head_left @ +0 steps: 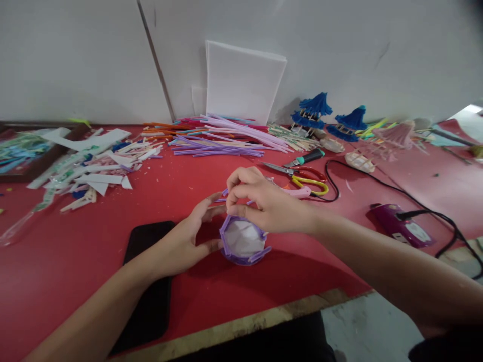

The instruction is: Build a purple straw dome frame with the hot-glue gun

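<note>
The left hand point(188, 241), thumb and fingers apart, braces the left side of a small purple cup point(241, 261) on the near middle of a red surface point(188, 183); the right hand point(260, 198) curls over its far rim, what it clamps hidden. The cup looks light, soft and easily crushed, best held low by its sides. A phone point(154, 306) lies near left; scissors point(290, 172) and purple sticks point(219, 147) lie farther off, before a pale wall point(339, 45).

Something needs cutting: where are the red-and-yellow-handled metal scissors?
The scissors lie right of centre in the head view, beside the green-and-black-handled tool.
</note>
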